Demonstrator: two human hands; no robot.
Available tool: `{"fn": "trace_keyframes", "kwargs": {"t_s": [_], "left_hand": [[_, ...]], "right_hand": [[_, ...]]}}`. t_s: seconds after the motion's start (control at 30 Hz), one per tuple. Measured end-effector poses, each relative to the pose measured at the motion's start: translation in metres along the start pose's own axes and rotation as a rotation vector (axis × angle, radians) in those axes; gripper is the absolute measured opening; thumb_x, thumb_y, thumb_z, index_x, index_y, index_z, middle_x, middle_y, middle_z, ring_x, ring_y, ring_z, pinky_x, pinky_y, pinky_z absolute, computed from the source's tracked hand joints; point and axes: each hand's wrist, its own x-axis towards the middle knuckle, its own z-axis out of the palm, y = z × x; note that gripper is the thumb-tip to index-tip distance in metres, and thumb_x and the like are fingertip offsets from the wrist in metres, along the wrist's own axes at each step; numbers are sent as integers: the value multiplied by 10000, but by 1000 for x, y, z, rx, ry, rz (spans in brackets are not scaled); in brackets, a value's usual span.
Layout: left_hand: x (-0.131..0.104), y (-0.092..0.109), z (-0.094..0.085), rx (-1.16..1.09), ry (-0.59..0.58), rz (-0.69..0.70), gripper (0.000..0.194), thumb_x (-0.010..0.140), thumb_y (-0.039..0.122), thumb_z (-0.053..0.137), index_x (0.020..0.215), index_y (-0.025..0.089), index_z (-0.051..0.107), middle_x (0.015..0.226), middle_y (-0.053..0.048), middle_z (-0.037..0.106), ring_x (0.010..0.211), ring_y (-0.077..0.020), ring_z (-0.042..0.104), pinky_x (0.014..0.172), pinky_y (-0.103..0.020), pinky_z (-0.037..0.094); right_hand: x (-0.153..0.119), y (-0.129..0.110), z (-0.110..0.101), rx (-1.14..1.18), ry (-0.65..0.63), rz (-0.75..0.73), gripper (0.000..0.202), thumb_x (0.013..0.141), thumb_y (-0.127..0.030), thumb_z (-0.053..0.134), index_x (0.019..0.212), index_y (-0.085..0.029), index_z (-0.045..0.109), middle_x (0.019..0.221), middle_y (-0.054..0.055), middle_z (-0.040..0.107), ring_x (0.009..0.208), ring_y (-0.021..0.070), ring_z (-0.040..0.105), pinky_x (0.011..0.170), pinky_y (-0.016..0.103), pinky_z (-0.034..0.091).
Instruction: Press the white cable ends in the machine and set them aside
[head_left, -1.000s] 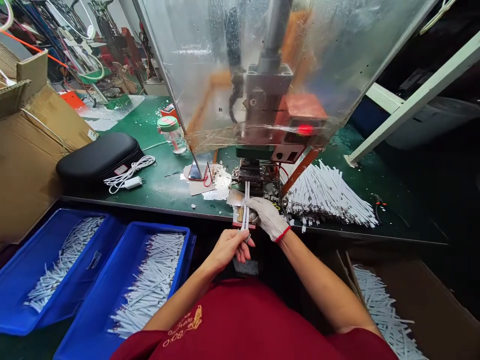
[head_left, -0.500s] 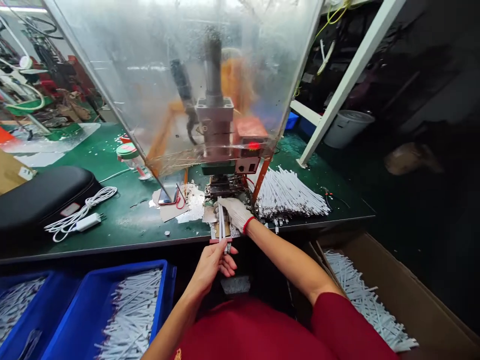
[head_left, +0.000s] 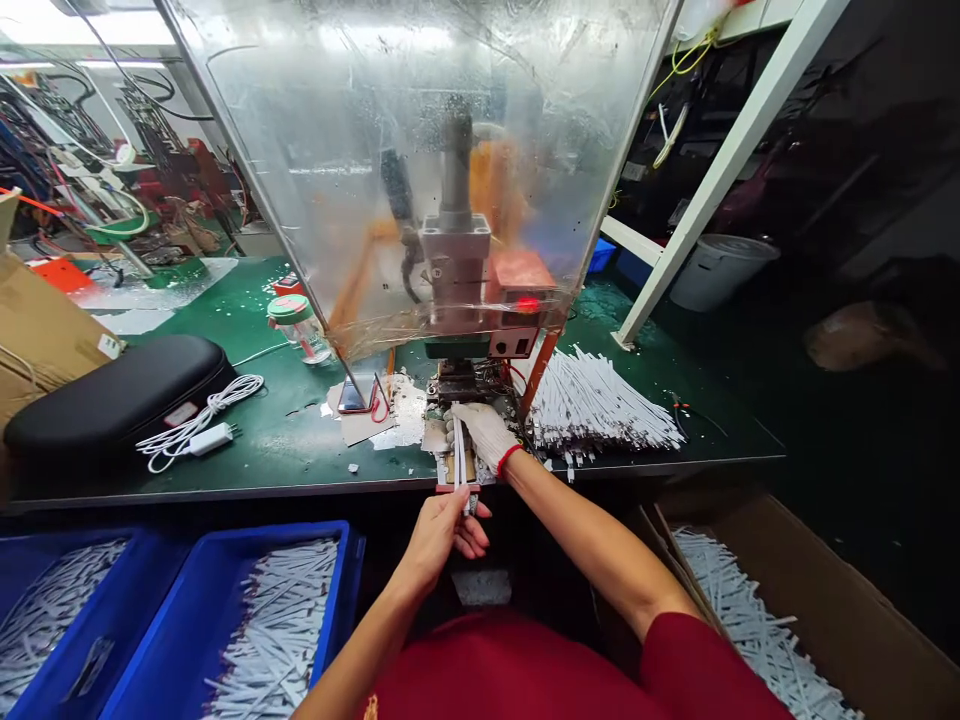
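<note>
Two short white cables [head_left: 459, 455] run side by side from the foot of a press machine [head_left: 456, 260] toward me. My left hand [head_left: 442, 530], bare, pinches their near ends between thumb and fingers at the bench's front edge. In a white glove with a red cuff, my right hand [head_left: 484, 432] has its fingers closed on the far ends, close under the press head. The glove hides those far ends and the tooling there. A cloudy clear shield [head_left: 337, 170] hangs before the machine. Beside it a control box [head_left: 517, 310] shows a red lit display.
White cables are heaped [head_left: 600, 400] on the bench at right. Blue bins [head_left: 349, 580] of cables stand below left, a cardboard box [head_left: 840, 570] of them below right. A black padded seat [head_left: 127, 385], a coiled charger cable [head_left: 210, 415], a jar [head_left: 296, 325] and a phone [head_left: 356, 395] lie left.
The whole view has shifted, so the scene sits a little farther right and slightly lower. Both hands keep nearly the same hold on the cables at the press.
</note>
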Motion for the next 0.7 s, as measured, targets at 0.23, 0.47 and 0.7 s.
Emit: {"fn": "trace_keyframes", "kwargs": {"t_s": [0.23,0.47,0.7], "left_hand": [[1,0,0,-8,0,8,661,728,716,555,796,67,659,545,-85,658,443,-142,606,434,-196,427],[-6,-1,6,-37,-7,86,617,767,683,549,862,78,628,587,-76,664,465,-146,618,451,-207,438],[-25,-32,-10,213,6,162,491,868,632,448,739,168,542,433,20,517,345,-87,425,392,-191,308]], "right_hand": [[-6,-1,2,0,7,-8,276,762,-418,655,745,-148,604,584,30,626,487,127,566,467,237,482],[-18,-21,10,68,7,-64,269,750,-405,683,785,-147,613,652,36,635,507,129,573,445,241,481],[-60,-30,5,147,-44,-172,284,749,-414,704,797,-143,634,715,55,625,605,137,584,596,272,522]]}}
